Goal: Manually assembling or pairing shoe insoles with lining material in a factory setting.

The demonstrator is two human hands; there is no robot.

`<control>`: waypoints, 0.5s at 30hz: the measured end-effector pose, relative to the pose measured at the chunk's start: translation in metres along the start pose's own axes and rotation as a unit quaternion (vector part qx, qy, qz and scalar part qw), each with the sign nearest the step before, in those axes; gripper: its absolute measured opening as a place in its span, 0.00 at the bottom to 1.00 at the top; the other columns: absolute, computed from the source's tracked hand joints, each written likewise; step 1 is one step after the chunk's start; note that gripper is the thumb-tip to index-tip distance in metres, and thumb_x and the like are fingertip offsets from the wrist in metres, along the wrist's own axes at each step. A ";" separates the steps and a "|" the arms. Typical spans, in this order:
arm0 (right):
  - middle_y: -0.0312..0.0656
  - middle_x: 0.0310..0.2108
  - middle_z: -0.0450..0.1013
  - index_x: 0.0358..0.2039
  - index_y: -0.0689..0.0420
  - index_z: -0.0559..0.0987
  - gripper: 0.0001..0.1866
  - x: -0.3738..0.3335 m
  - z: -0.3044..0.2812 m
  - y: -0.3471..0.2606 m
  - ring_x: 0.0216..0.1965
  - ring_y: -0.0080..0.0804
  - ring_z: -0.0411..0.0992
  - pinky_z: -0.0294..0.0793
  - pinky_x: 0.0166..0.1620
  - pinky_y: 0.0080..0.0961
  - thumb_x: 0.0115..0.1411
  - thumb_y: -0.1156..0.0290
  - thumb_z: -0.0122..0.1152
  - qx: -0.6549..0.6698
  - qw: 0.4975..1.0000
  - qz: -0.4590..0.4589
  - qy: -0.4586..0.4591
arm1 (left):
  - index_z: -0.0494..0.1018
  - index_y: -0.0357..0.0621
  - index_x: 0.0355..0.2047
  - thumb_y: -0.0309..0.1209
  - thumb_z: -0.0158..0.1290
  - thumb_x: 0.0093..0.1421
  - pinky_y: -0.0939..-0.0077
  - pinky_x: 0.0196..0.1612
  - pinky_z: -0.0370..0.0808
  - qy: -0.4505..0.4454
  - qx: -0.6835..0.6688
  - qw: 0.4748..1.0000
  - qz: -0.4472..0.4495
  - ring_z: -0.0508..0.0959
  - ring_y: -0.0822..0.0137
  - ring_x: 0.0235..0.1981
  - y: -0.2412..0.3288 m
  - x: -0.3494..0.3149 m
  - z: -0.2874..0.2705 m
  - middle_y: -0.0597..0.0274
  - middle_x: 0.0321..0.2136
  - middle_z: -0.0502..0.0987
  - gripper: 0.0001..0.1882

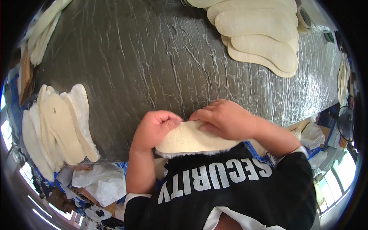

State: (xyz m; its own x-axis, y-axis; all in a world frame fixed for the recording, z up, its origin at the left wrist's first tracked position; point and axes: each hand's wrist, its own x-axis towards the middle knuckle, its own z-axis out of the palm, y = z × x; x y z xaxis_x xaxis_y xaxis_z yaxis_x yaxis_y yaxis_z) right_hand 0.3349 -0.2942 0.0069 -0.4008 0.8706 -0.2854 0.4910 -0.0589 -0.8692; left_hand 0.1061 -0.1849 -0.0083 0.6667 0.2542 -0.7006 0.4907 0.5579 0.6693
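Note:
A cream insole (191, 140) with fluffy white fleece along its lower edge lies crosswise in front of my chest, at the near edge of the table. My left hand (154, 128) grips its upper left part, thumb on the upper face. Over the upper middle, my right hand (229, 120) is closed on the insole with bent fingers. Some of its fingertips are hidden behind the edge. Most of the insole's fleece side faces away and cannot be seen.
Several fleece-backed insoles (63, 128) are heaped at the table's left edge. Flat cream insoles (255, 27) overlap at the far right, beside a tape roll (304, 20). More insoles (46, 28) lie far left. The dark table (126, 69) has a wrinkled, shiny cover. White plastic bags (101, 184) sit below left.

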 end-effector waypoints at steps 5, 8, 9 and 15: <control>0.43 0.40 0.76 0.56 0.50 0.70 0.18 0.004 0.007 0.016 0.36 0.33 0.76 0.73 0.43 0.31 0.66 0.66 0.46 0.337 0.922 0.161 -0.108 | 0.71 0.34 0.46 0.43 0.56 0.60 0.76 0.45 0.70 0.148 -0.028 0.953 0.262 0.74 0.70 0.42 0.019 -0.003 -0.013 0.58 0.39 0.76 0.23; 0.40 0.42 0.76 0.60 0.51 0.67 0.20 0.000 0.016 0.026 0.35 0.24 0.75 0.76 0.38 0.24 0.68 0.68 0.44 0.539 0.806 0.222 -0.106 | 0.73 0.38 0.34 0.48 0.66 0.45 0.63 0.46 0.69 0.216 0.238 0.836 0.445 0.71 0.56 0.44 0.042 -0.024 -0.008 0.54 0.39 0.75 0.27; 0.38 0.42 0.76 0.61 0.51 0.65 0.20 -0.001 0.017 0.027 0.34 0.20 0.75 0.78 0.34 0.20 0.69 0.70 0.43 0.662 0.693 0.265 -0.108 | 0.74 0.42 0.30 0.47 0.67 0.43 0.61 0.44 0.69 0.195 0.331 0.789 0.480 0.71 0.55 0.42 0.050 -0.029 -0.002 0.58 0.38 0.75 0.23; 0.37 0.42 0.76 0.60 0.54 0.65 0.21 0.000 0.034 0.021 0.28 0.18 0.76 0.79 0.27 0.15 0.66 0.74 0.49 0.756 0.588 0.271 -0.097 | 0.78 0.53 0.29 0.38 0.67 0.40 0.52 0.52 0.61 0.173 0.491 0.731 0.442 0.69 0.61 0.45 0.038 -0.037 0.036 0.71 0.36 0.75 0.15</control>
State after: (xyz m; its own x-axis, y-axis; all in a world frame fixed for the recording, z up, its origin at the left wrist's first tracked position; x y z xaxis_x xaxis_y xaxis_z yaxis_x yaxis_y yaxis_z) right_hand 0.3184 -0.3120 -0.0253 -0.6545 0.4603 -0.5998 -0.6029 -0.7965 0.0465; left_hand 0.1202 -0.2016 0.0518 0.8681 0.4519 0.2054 0.2337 -0.7373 0.6339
